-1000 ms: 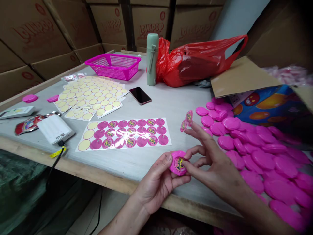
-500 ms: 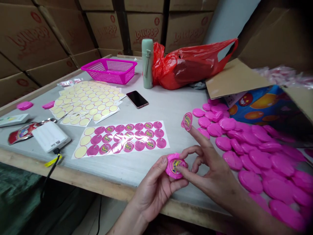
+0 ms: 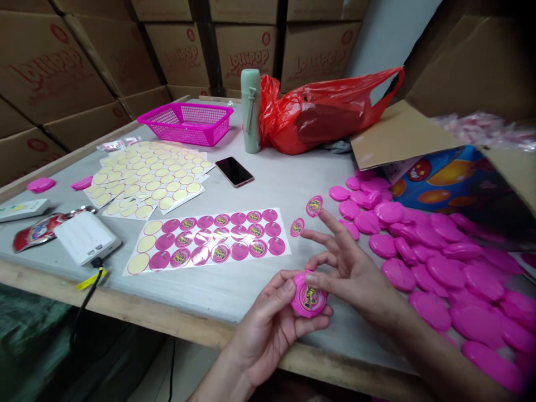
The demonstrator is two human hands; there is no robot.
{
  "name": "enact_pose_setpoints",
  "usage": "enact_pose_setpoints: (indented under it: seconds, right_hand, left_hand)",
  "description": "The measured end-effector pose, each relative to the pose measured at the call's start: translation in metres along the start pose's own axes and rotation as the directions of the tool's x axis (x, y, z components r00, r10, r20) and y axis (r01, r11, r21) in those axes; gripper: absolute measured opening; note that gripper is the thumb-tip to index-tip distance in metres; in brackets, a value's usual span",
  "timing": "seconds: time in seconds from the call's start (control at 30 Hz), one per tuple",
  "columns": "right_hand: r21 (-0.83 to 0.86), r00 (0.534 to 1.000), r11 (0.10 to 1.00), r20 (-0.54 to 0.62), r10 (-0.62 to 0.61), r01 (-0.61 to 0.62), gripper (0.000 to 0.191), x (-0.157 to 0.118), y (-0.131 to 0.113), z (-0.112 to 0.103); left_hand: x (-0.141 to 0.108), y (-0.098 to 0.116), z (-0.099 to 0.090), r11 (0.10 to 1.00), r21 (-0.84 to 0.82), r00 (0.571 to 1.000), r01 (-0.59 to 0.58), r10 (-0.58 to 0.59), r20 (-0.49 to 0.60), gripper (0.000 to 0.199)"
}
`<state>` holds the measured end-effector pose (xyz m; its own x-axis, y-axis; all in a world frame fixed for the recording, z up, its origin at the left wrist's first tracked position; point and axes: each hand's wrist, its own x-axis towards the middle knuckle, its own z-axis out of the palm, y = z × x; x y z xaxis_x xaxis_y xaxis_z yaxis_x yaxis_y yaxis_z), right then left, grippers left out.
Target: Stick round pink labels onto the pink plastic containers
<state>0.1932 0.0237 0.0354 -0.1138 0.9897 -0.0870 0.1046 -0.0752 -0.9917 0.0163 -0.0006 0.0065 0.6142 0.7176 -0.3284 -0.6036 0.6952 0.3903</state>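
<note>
A: Quick, left to right, what's there?

B: Cardboard cartons (image 3: pixel 54 72) stacked behind the table (image 3: pixel 218 296). On it, a foil packet (image 3: pixel 36 233), a pink case (image 3: pixel 41 185), a white power bank (image 3: pixel 86 237), cream label sheets (image 3: pixel 146 173), and a magenta plastic basket (image 3: pixel 184 124). Nearer the front edge is a sheet of pink and printed round labels (image 3: pixel 205 240). Behind that, a phone (image 3: pixel 234 171), a green flask (image 3: pixel 250 111), and a red plastic bag (image 3: pixel 318 114).

A: Hands?

B: The left hand (image 3: pixel 268 329) curls around a round pink case (image 3: pixel 309 294), a firm, narrow hold, with the case over the table near its front edge. The right hand (image 3: pixel 352 273) is spread wide, its thumb (image 3: pixel 314 282) on the case rim. Two small round stickers (image 3: pixel 314 206) sit by its fingertips; can't tell if they're stuck on.

A: Risks?

B: Probably the stickers: tacky ones could fold or land crooked if pressed in a hurry. A loose grip could drop the case off the table edge.

A: In the way?

B: The loose pink cases (image 3: pixel 431 262) crowd the right forearm, so a careless swing could scatter them toward the printed box (image 3: pixel 444 178).
</note>
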Motion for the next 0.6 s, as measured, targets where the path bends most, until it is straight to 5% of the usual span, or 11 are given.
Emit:
enact_pose_setpoints:
  seconds: [0.1,0.17,0.27,0.37,0.47,0.6]
  right_hand:
    - [0.043,0.993,0.999,-0.121,0.005,0.000,0.087,0.009,0.009,-0.002]
    - [-0.081,0.976,0.990,-0.180,-0.124,0.111,0.097,0.011,0.016,-0.001]
    - [-0.373,0.946,0.876,0.020,-0.324,0.308,0.129,0.009,0.024,0.003]
    - [-0.537,0.925,0.755,0.258,-0.278,0.376,0.139,0.006,0.028,-0.001]
    - [-0.610,0.914,0.687,0.340,-0.223,0.395,0.143,0.003,0.028,-0.010]
    - [-0.475,0.943,0.815,0.138,-0.304,0.332,0.126,0.004,0.028,-0.001]
  left_hand:
    - [0.000,0.000,0.001,1.000,-0.015,1.000,-0.001,0.001,-0.019,0.027]
    - [0.001,0.000,0.001,0.999,-0.035,0.999,-0.013,0.011,-0.039,0.029]
    - [0.003,0.000,0.002,0.998,-0.047,0.996,-0.044,0.040,-0.079,0.024]
    - [0.004,0.000,0.001,0.998,-0.032,0.993,-0.060,0.056,-0.104,0.022]
    - [0.004,0.002,-0.001,0.995,-0.038,0.990,-0.095,0.091,-0.107,0.025]
    - [0.003,0.001,-0.001,0.997,0.019,0.994,-0.074,0.076,-0.083,0.024]
